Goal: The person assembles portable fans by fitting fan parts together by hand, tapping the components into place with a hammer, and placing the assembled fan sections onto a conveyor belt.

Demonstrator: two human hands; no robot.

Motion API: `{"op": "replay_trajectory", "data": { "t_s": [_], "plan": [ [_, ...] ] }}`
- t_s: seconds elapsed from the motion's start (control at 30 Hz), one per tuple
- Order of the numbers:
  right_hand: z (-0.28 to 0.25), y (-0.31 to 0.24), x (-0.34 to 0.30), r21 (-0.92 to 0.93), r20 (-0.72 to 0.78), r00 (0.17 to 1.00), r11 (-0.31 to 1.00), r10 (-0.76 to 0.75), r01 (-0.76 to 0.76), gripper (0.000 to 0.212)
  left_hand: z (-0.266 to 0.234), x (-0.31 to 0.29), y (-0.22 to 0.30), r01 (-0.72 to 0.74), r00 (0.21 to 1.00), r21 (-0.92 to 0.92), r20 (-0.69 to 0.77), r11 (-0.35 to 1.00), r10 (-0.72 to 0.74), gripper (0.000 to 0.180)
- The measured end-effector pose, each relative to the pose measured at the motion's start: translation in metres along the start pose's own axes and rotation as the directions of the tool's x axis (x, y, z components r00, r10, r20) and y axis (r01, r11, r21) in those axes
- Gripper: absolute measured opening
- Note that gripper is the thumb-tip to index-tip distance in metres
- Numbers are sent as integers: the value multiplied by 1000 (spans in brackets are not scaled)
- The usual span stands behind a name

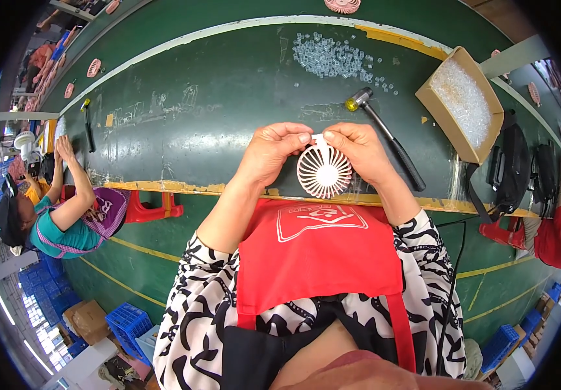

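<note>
Between my hands, close to the table's near edge, is a pale pink round fan grille [324,172] with curved ribs and a white centre. My left hand [275,151] pinches the narrow neck at its top from the left side. From the right, my right hand [358,148] grips the same neck, thumb on top. Both hands are closed, fingertips almost touching. Any small part under the fingertips is hidden. A hammer [387,133] with a yellow-tipped head and black handle lies just right of my right hand.
Small clear plastic pieces [329,55] lie piled at the table's far side. A cardboard box [461,104] of similar pieces stands at the right, beside a black bag [513,166]. Another hammer [88,127] lies left, near a co-worker [66,218]. Pink grilles [94,67] sit beyond the table's far edge.
</note>
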State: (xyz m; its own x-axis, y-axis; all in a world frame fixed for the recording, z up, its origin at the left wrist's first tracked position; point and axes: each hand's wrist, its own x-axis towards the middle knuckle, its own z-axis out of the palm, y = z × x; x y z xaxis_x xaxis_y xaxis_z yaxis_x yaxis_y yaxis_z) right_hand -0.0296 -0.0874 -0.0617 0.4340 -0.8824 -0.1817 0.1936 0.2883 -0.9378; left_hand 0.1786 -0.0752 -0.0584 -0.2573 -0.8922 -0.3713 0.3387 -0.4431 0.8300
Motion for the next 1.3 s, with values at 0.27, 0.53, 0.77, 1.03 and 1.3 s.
{"op": "replay_trajectory", "data": {
  "t_s": [0.27,0.53,0.77,1.03,1.3],
  "plan": [
    [-2,1,0,-198,-10,1000,980,-20,17,23,13,-6,0,-137,988,170,-50,976,147,14],
    [-3,15,4,-400,-45,992,912,-121,94,22,16,-1,-13,-94,988,253,-97,963,122,17],
    [1,8,16,-467,-18,951,844,-308,264,24,-5,-9,14,139,989,245,12,960,-146,24],
    [-17,26,29,-704,-36,839,610,-543,364,10,-51,16,99,-9,981,444,-170,896,94,12],
    [-15,21,25,-676,-40,853,643,-521,361,8,-41,156,124,-345,590,938,188,35,786,24]
  ]
}}
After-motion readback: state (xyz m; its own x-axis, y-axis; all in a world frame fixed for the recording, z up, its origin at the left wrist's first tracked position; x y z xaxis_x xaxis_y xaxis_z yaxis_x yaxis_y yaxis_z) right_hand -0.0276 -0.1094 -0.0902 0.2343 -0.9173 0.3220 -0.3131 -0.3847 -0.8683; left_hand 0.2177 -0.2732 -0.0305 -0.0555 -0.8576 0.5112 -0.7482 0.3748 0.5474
